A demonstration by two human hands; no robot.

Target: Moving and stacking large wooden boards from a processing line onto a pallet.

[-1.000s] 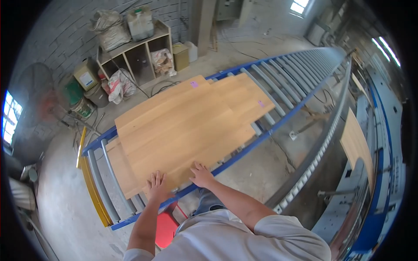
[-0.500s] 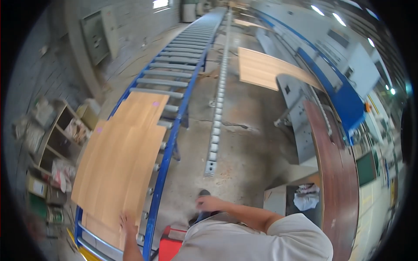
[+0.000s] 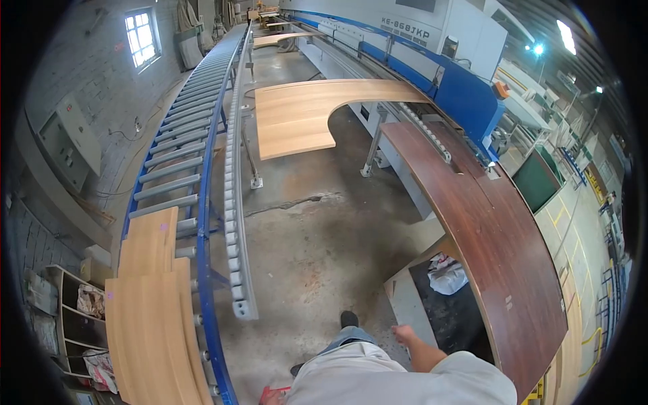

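Observation:
My right hand [image 3: 404, 334] hangs in front of my body, above the concrete floor, left of the dark red-brown worktop. Its fingers look loosely curled, and I see nothing in them. My left hand does not show; only my light shirt and a sliver of a red thing [image 3: 273, 394] appear at the lower edge. At the left, wood-grain boards [image 3: 148, 324] lie stacked on a blue-framed roller conveyor [image 3: 177, 181], with small pink marks on them. Farther ahead, a light wood panel [image 3: 290, 115] with a curved cut-out reaches into the long edge machine [image 3: 466, 101].
A narrow roller rail [image 3: 233, 256] runs beside the conveyor. The red-brown worktop [image 3: 486, 236] curves along my right, with a white crumpled bag [image 3: 447, 275] in the opening beneath. Shelves [image 3: 67, 317] stand at the left wall. The floor [image 3: 297, 250] has a crack.
My view has swung to the right and lifted toward the machine. My left hand, which was on the boards, has left them and gone out of sight. The right hand has dropped lower.

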